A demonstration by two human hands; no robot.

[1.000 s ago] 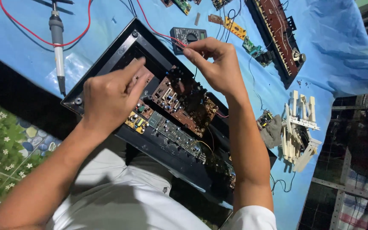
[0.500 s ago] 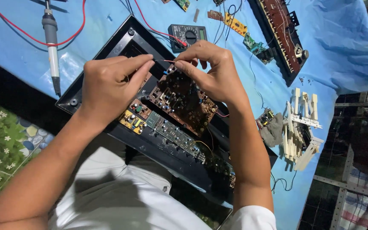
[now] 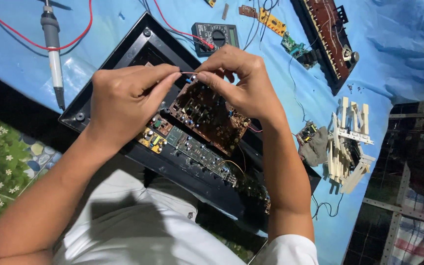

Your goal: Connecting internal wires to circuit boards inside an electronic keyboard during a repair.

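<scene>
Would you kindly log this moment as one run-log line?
left hand: pinching thin wire | right hand: pinching same wire | below: brown circuit board in black casing

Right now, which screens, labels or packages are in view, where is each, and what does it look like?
Multimeter: on the blue cloth beyond the hands, a dark rectangular case with a pale grey screen at its right end and a round dial in the middle.
No packages or signs show; any labels are too small to tell.
</scene>
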